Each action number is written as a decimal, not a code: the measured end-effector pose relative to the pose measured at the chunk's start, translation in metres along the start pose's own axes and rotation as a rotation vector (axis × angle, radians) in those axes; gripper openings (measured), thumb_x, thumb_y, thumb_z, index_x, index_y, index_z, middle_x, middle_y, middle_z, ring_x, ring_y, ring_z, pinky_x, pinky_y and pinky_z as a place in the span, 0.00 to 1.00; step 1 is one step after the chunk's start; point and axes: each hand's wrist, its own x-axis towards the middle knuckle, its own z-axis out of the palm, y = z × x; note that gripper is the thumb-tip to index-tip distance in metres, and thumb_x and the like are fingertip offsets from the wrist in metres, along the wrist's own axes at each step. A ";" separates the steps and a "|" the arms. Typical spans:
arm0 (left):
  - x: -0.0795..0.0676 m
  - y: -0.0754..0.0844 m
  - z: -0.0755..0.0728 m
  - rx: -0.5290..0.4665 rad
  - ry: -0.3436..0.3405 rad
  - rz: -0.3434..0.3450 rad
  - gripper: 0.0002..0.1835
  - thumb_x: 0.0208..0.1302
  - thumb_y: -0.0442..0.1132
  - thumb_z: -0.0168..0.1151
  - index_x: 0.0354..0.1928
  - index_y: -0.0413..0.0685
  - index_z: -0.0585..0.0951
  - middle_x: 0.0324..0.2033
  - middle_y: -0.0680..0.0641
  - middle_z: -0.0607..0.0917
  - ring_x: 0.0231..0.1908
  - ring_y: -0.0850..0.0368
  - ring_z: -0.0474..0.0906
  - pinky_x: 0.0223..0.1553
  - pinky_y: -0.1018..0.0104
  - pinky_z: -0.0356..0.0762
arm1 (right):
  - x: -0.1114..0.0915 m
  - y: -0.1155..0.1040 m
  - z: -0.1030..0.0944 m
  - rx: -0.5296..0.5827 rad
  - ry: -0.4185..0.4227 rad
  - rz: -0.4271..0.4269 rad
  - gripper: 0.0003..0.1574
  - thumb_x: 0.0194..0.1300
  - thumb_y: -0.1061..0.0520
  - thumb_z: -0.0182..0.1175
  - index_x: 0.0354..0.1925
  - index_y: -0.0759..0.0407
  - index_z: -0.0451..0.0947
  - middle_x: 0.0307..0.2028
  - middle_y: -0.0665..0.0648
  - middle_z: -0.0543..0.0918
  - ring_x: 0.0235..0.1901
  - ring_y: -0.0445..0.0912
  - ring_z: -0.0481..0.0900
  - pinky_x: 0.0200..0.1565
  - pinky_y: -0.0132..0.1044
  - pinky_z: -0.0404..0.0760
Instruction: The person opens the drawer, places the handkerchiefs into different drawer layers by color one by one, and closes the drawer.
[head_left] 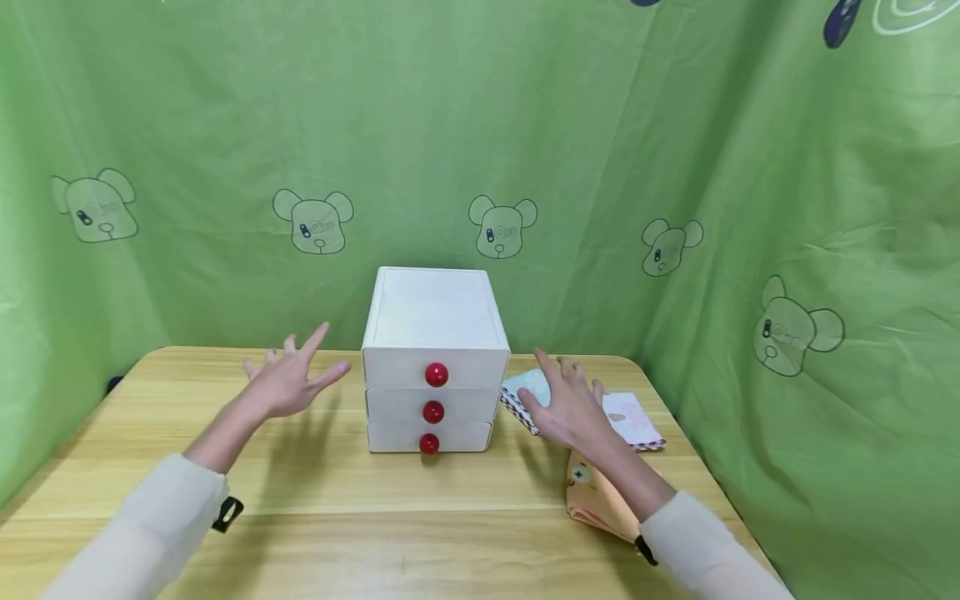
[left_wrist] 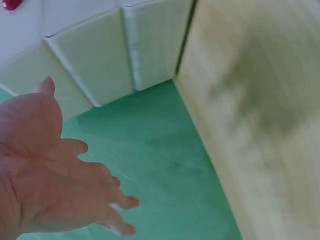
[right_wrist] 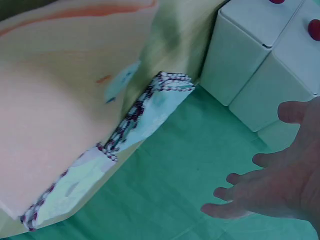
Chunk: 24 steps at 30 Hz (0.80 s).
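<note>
A white three-drawer box with red round knobs stands at the middle of the table's far side, its drawers closed. My left hand is held in the air to the left of the box, fingers spread and holding nothing. To the right of the box my right hand hovers with spread fingers, also holding nothing. Beneath and around it lie folded cloths: a light blue one beside the box, a pale pink one to the right, and an orange one nearer, partly hidden by the right forearm.
The wooden table carries the box and cloths. A green curtain printed with bear heads hangs behind the table and along its sides. Black straps show below both sleeves.
</note>
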 end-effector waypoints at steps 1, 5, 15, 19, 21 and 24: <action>0.000 0.003 -0.003 -0.004 -0.003 0.007 0.49 0.72 0.74 0.36 0.82 0.55 0.37 0.73 0.17 0.44 0.68 0.08 0.41 0.61 0.11 0.26 | -0.001 -0.001 -0.002 -0.003 -0.003 -0.003 0.49 0.73 0.34 0.50 0.81 0.48 0.47 0.76 0.74 0.57 0.75 0.72 0.53 0.69 0.80 0.46; 0.002 0.014 -0.014 -0.029 -0.005 0.037 0.46 0.74 0.72 0.34 0.82 0.56 0.37 0.74 0.19 0.46 0.68 0.09 0.45 0.63 0.12 0.32 | -0.004 -0.008 -0.007 0.000 -0.019 -0.020 0.48 0.73 0.36 0.51 0.81 0.50 0.49 0.75 0.75 0.58 0.74 0.73 0.54 0.71 0.78 0.48; 0.013 0.045 -0.036 -0.099 -0.004 0.107 0.48 0.73 0.73 0.35 0.82 0.52 0.38 0.79 0.32 0.46 0.75 0.22 0.42 0.73 0.25 0.40 | -0.009 -0.018 -0.016 -0.001 -0.037 -0.051 0.49 0.72 0.36 0.51 0.81 0.54 0.49 0.75 0.75 0.59 0.75 0.71 0.54 0.74 0.71 0.50; 0.019 0.056 -0.041 -0.122 -0.032 0.120 0.50 0.73 0.71 0.40 0.82 0.50 0.37 0.79 0.33 0.46 0.75 0.25 0.45 0.74 0.28 0.46 | -0.011 -0.021 -0.019 -0.013 -0.037 -0.058 0.50 0.72 0.35 0.50 0.81 0.55 0.49 0.74 0.74 0.60 0.75 0.70 0.55 0.75 0.70 0.50; 0.022 0.060 -0.043 -0.151 -0.049 0.115 0.50 0.74 0.70 0.42 0.82 0.48 0.37 0.79 0.33 0.46 0.76 0.26 0.46 0.74 0.29 0.47 | -0.013 -0.023 -0.020 -0.023 -0.038 -0.064 0.51 0.72 0.34 0.51 0.81 0.55 0.49 0.74 0.73 0.61 0.74 0.70 0.56 0.75 0.70 0.50; 0.026 0.063 -0.045 -0.215 -0.084 0.089 0.50 0.74 0.67 0.45 0.82 0.48 0.37 0.80 0.34 0.45 0.76 0.28 0.47 0.74 0.30 0.48 | -0.016 -0.024 -0.022 -0.036 -0.038 -0.072 0.52 0.72 0.34 0.52 0.81 0.55 0.49 0.72 0.74 0.65 0.72 0.71 0.61 0.73 0.71 0.55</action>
